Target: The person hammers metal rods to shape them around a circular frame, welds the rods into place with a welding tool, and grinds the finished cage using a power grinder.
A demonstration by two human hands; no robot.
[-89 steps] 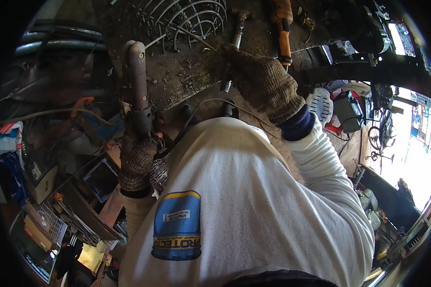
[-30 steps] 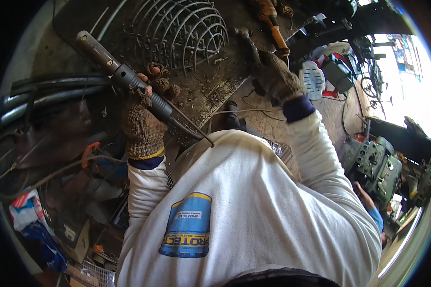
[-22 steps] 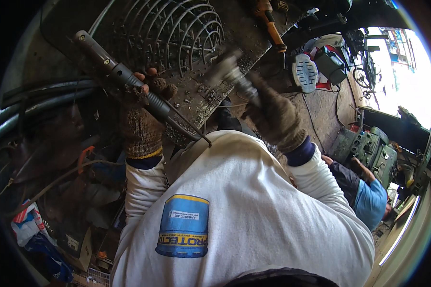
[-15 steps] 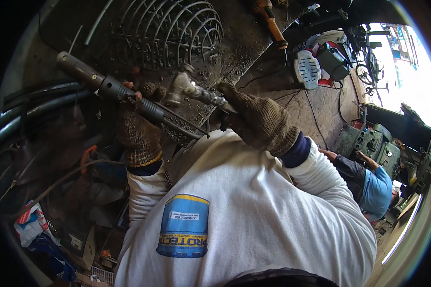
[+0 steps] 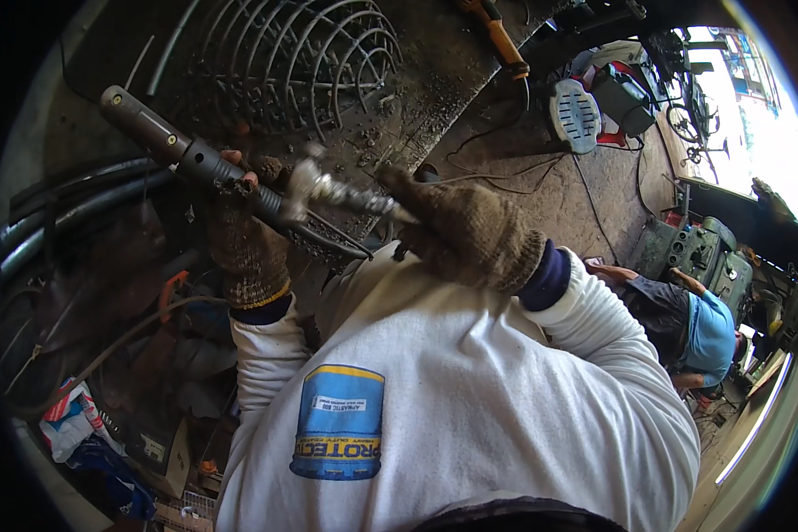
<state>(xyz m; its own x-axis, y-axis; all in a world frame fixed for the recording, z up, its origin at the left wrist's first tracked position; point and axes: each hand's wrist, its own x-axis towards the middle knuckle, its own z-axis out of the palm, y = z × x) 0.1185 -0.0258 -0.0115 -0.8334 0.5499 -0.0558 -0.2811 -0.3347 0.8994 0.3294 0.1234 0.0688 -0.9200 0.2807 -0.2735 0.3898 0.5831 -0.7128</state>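
Observation:
My gloved left hand (image 5: 250, 244) wraps round a long dark cylindrical tool with a ribbed grip, which looks like a welding electrode holder (image 5: 155, 133). Bare fingertips show through the glove. A thin rod (image 5: 140, 62) stands up by the tool's far end, and a dark cable leaves its near end. In my right hand (image 5: 465, 226), also in a brown knit glove, is a metal hammer (image 5: 328, 188) with a rough, lumpy handle. Its head, blurred by motion, is close to the tool's near half; whether they touch I cannot tell.
Beyond my hands a round cage of bent rods (image 5: 301, 62) rests on a gritty metal table (image 5: 417, 120). An orange power tool (image 5: 498, 35) lies at its edge. Curved pipes (image 5: 80, 213) are at left. To the right are a white stool (image 5: 575, 115), floor cables, and a person in blue (image 5: 708, 337).
The hammer has swung left and down toward the cylindrical tool, with my right hand moving slightly left. My left hand keeps its hold. The view has shifted a little.

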